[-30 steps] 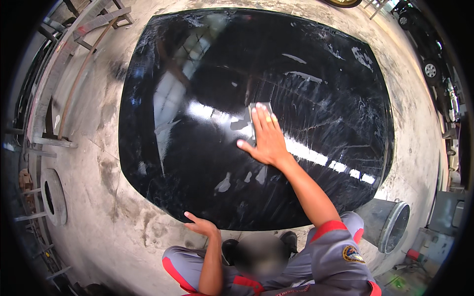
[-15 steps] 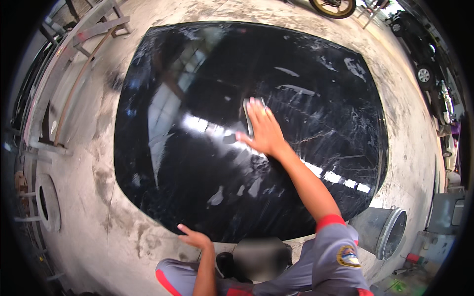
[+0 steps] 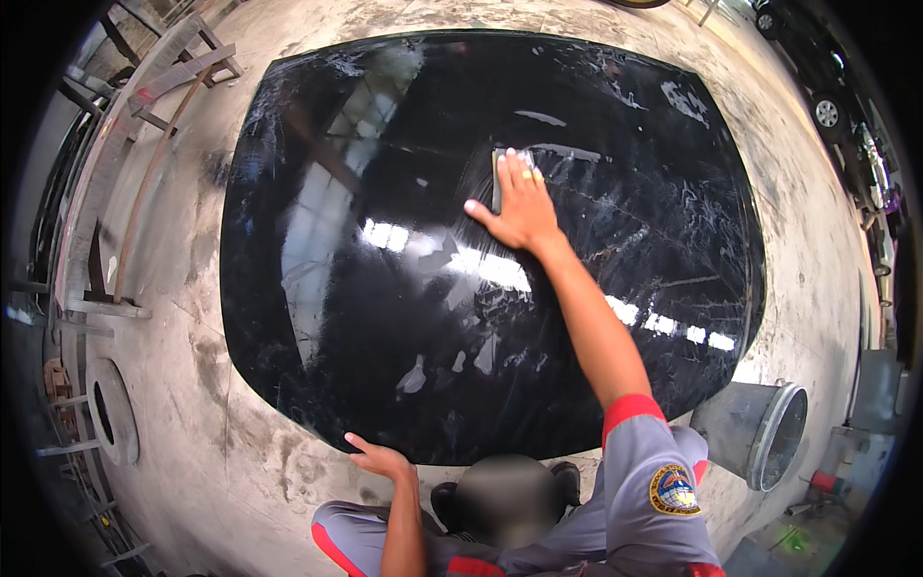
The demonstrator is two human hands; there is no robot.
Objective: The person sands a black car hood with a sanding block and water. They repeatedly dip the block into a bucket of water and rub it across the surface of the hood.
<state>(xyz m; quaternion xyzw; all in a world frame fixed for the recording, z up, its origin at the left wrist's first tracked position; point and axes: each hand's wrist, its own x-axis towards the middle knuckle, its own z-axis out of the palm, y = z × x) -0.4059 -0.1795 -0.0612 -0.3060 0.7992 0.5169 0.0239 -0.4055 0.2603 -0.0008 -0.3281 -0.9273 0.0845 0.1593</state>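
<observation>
A black car hood (image 3: 385, 317) lies low in front of me, its glossy surface marked with wet patches and pale streaks. My right hand (image 3: 524, 207) presses flat on the hood past its middle, fingers forward and thumb out to the left. Under those fingers is a thin grey sheet, apparently sandpaper (image 3: 497, 183), mostly covered by the hand. My left hand (image 3: 383, 462) holds the hood's near edge, left of centre, with the thumb by the rim; its other fingers are partly hidden.
A grey metal drum (image 3: 735, 428) lies on its side at the near right. On the left are a wooden stand (image 3: 183, 82) and a grey ring (image 3: 113, 412), perhaps a tire. A dark car (image 3: 803, 72) stands far right. Stained concrete floor (image 3: 183, 250) surrounds the hood.
My right hand has slid the sheet away from me and slightly right across the hood. The left hand stays at the near edge. My view has shifted a little.
</observation>
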